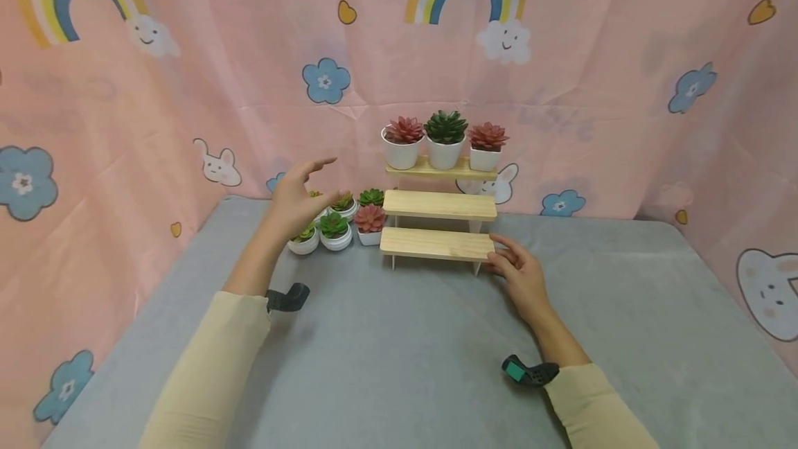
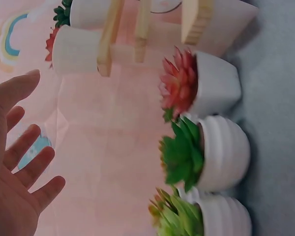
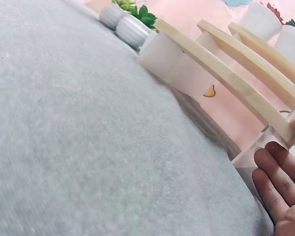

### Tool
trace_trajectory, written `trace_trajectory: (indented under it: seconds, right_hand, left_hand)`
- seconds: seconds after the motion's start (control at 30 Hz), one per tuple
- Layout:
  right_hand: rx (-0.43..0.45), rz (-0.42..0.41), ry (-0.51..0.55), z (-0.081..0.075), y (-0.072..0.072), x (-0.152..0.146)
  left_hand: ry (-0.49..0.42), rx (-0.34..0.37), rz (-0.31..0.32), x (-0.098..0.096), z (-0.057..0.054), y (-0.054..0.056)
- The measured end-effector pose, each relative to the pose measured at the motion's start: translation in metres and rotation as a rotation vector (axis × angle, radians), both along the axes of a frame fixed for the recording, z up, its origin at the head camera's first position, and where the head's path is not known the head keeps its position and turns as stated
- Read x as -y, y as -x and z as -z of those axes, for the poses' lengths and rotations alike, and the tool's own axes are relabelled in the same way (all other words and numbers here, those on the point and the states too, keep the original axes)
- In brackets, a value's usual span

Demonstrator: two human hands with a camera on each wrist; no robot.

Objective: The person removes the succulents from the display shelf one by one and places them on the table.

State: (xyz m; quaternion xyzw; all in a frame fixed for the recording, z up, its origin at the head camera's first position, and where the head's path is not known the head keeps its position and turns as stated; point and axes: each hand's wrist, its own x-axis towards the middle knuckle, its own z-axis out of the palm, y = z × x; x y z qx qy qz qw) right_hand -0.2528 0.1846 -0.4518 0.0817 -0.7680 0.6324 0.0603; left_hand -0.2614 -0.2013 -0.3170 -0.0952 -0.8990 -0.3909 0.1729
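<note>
My left hand (image 1: pixel 298 201) hovers over the small potted succulents at the left, thumb and fingers spread apart, holding nothing. Below it are a green succulent (image 1: pixel 334 226) in a round ribbed white pot and a yellow-green succulent (image 2: pixel 179 216). A red succulent (image 2: pixel 179 83) in a squarish white pot stands beside the stand. My right hand (image 1: pixel 519 276) grips the right end of the lowest step of a three-step wooden display stand (image 1: pixel 436 244). In the right wrist view its thumb touches the step's end, while other fingers (image 3: pixel 273 194) lie along the white side support.
On the top step stand a red succulent (image 1: pixel 402 147) at left, a dark green one (image 1: pixel 445 141) in the middle and another red one (image 1: pixel 486 147) at right. More small pots sit behind the front row. A grey cloth (image 1: pixel 386 366) covers the table; a pink curtain (image 1: pixel 249 89) hangs behind.
</note>
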Motion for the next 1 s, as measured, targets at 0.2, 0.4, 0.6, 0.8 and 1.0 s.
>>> trace_trajectory:
  seconds: [0.2, 0.4, 0.6, 0.8, 1.0]
  right_hand:
    - [0.002, -0.006, 0.023, 0.001, 0.001, 0.0]
    - [-0.007, -0.008, 0.019, 0.001, 0.002, -0.001]
    - [-0.012, -0.007, 0.033, 0.0, 0.002, -0.001]
    - [-0.002, -0.016, 0.03, 0.0, 0.001, -0.001]
    - [-0.005, -0.013, 0.036, 0.0, 0.002, -0.002]
  left_hand:
    - [0.01, -0.034, 0.069, -0.02, -0.014, 0.026]
    - [0.063, -0.048, 0.098, -0.04, -0.023, 0.047]
    - [-0.007, -0.044, 0.146, -0.057, -0.033, 0.067]
    - [-0.043, -0.013, 0.198, -0.07, -0.036, 0.085]
    - [-0.059, -0.002, 0.245, -0.081, -0.035, 0.097]
